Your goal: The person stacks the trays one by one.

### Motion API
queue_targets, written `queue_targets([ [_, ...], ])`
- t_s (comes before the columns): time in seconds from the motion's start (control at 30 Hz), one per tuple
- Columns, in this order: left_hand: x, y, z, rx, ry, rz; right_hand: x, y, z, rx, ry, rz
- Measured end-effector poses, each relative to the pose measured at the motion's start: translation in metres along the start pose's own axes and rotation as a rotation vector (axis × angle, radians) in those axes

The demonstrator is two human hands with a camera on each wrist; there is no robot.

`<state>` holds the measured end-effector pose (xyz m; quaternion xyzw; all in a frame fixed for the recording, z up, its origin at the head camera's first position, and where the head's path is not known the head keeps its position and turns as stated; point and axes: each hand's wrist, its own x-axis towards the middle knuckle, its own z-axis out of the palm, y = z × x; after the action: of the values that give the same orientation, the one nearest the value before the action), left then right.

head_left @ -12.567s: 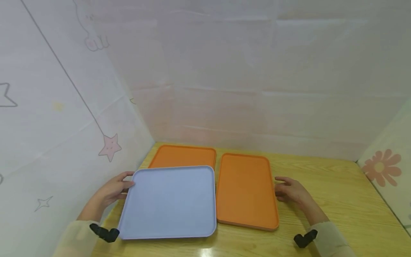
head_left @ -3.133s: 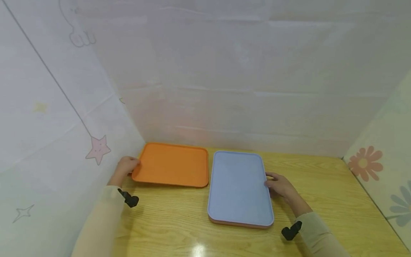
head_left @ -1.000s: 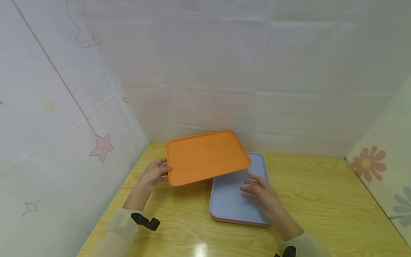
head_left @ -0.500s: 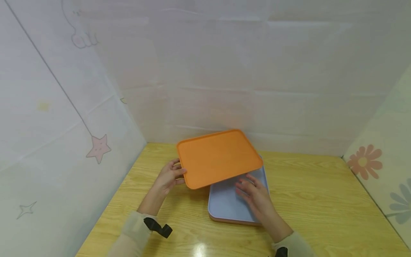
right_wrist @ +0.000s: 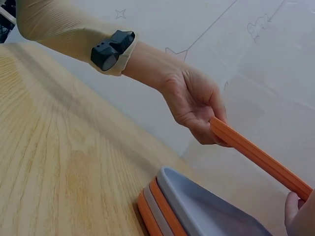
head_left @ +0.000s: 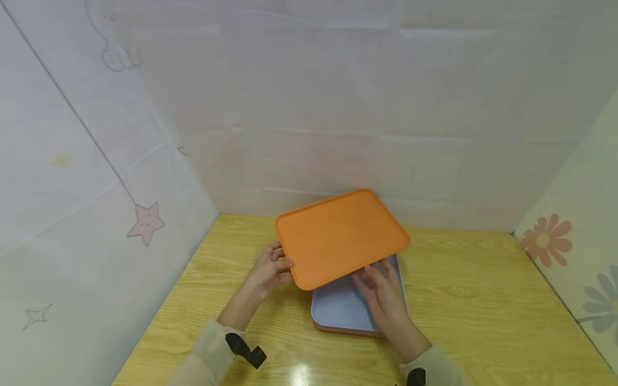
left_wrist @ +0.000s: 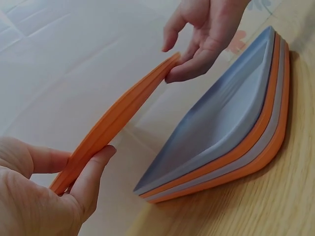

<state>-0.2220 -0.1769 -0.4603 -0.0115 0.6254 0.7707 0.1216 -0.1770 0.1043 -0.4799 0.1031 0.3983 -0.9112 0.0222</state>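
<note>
An orange rectangular tray (head_left: pixel 341 236) is held off the table, tilted. My left hand (head_left: pixel 270 268) pinches its left short edge, thumb on one face and fingers on the other, as the left wrist view shows. My right hand (head_left: pixel 381 295) is at the tray's near edge; in the left wrist view its fingertips (left_wrist: pixel 176 74) touch the rim while another digit stands apart. Below is a stack of alternating blue and orange trays, the topmost a blue tray (head_left: pixel 343 305). The raised tray hides the far part of that stack in the head view.
The trays stand on a wooden table (head_left: pixel 463 300). A pale cloth wall (head_left: pixel 309 107) closes the back, and printed cloth walls stand at left and right. Black cameras sit on both sleeves.
Earlier, the blue tray moved from my left hand onto the right-hand stack. The left hand then lifted the orange tray and carried it right above the stack; the right hand came to its edge.
</note>
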Motion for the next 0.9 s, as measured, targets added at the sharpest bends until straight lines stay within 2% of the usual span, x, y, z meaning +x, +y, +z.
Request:
queue_targets([
  [0.23, -0.002, -0.007, 0.016, 0.0, 0.002, -0.005, 0.004, -0.004, 0.002, -0.053, 0.073, -0.031],
  [0.53, -0.005, -0.017, 0.03, -0.014, 0.004, 0.01, 0.009, -0.009, -0.002, -0.061, 0.126, -0.043],
  [0.67, -0.008, -0.019, 0.034, 0.0, 0.019, 0.025, 0.009, -0.01, -0.003, -0.08, 0.143, -0.047],
  [0.9, -0.011, -0.02, 0.034, -0.012, -0.021, 0.027, 0.012, -0.015, -0.009, -0.075, 0.165, -0.037],
])
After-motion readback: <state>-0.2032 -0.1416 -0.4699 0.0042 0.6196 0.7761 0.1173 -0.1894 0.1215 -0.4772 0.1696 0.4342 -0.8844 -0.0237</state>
